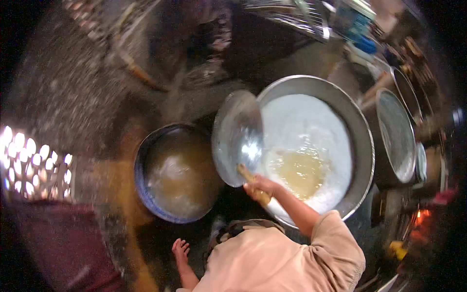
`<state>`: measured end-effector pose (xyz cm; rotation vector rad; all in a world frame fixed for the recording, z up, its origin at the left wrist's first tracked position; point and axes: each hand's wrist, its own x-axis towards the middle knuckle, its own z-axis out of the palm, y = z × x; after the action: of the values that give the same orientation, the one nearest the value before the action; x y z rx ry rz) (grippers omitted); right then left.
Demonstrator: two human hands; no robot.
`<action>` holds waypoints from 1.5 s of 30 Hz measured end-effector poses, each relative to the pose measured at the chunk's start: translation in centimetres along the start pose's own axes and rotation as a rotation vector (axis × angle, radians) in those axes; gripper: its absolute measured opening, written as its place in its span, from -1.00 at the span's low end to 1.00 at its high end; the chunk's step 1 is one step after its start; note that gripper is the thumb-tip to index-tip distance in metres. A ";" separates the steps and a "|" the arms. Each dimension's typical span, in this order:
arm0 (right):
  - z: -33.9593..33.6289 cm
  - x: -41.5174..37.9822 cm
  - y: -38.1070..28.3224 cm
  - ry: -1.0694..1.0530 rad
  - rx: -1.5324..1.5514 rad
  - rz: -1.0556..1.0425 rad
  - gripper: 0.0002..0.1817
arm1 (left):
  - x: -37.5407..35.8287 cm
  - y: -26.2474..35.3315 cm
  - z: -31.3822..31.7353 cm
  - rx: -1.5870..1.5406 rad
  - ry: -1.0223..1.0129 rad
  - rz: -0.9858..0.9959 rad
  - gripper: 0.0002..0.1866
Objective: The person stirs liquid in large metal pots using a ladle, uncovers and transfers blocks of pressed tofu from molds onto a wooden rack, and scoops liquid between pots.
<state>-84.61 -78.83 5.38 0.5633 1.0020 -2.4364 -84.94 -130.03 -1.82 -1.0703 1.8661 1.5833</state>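
My right hand (259, 188) is wrapped round the wooden handle of a large round metal ladle (233, 131). The ladle's wide bowl is tilted up between two vessels, with a bright glare on it. On its right stands a big metal pot (362, 131) of white, foamy liquid (301, 121), with a yellowish bubbling patch in the middle. To its left is a blue-rimmed tub (146, 194) holding cloudy brownish liquid (180, 180). Low down, near the tub's front side, my left hand (181, 249) hangs free with its fingers apart and nothing in it.
More large metal vessels (396, 134) stand at the right. An orange fire glow (422, 214) shows at the lower right. A bluish bucket (352, 22) is at the upper right, and dark red cloth (63, 243) at the lower left.
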 end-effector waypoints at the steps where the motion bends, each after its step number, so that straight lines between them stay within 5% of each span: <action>1: 2.0 2.0 -2.0 0.087 -0.280 -0.097 -0.83 | -0.9 0.3 -0.5 0.029 0.040 0.015 -0.59; 3: 2.8 8.4 -3.2 0.347 -0.473 -0.092 -0.88 | 0.4 -1.3 -4.0 -0.047 0.078 -0.010 -0.55; 5: 3.4 15.4 -3.2 0.636 -0.573 -0.320 -0.86 | 1.4 -2.6 -7.0 -0.078 0.123 -0.020 -0.51; 6: -4.3 21.8 -1.3 0.528 -1.342 -0.422 -0.79 | 0.6 -3.1 -8.6 -0.112 0.167 -0.037 -0.53; 8: 0.3 23.2 -0.9 0.814 -1.251 -0.480 -0.64 | -0.8 -3.6 -10.6 -0.171 0.235 -0.062 -0.56; 10: 0.5 26.1 1.9 0.866 -1.467 -0.406 -0.55 | -2.0 -5.4 -13.6 -0.193 0.274 -0.078 -0.51; 15: -3.6 33.1 17.4 0.510 -1.211 -0.106 -0.61 | -4.4 -13.1 -20.9 -0.345 0.357 -0.223 -0.49; 22: -5.6 33.3 31.0 0.161 -0.580 0.212 -0.82 | -6.4 -13.4 -21.0 -0.396 0.391 -0.359 -0.48; 30: 0.6 27.6 24.4 -0.001 -0.320 0.301 -0.90 | -3.5 -10.2 -18.4 -0.371 0.344 -0.190 -0.42; 34: 5.3 18.9 12.9 -0.120 -0.101 0.244 -0.91 | -1.1 -9.7 -15.1 -0.384 0.213 -0.087 -0.42; 35: 5.7 16.4 10.3 0.071 -0.271 0.243 -0.92 | -0.3 -8.9 -13.4 -0.364 0.266 -0.137 -0.51; 39: 4.4 5.4 0.7 0.114 -0.287 0.265 -0.89 | 4.5 -11.0 -9.5 -0.341 0.075 -0.126 -0.71; 45: -2.3 -10.5 -6.3 0.430 -0.512 0.291 -0.88 | 2.6 -7.9 -1.1 -0.191 0.026 0.000 -0.65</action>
<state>-78.97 -70.63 12.80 0.9838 1.5260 -1.7414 -80.05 -132.01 -8.27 -1.1757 1.7586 1.7838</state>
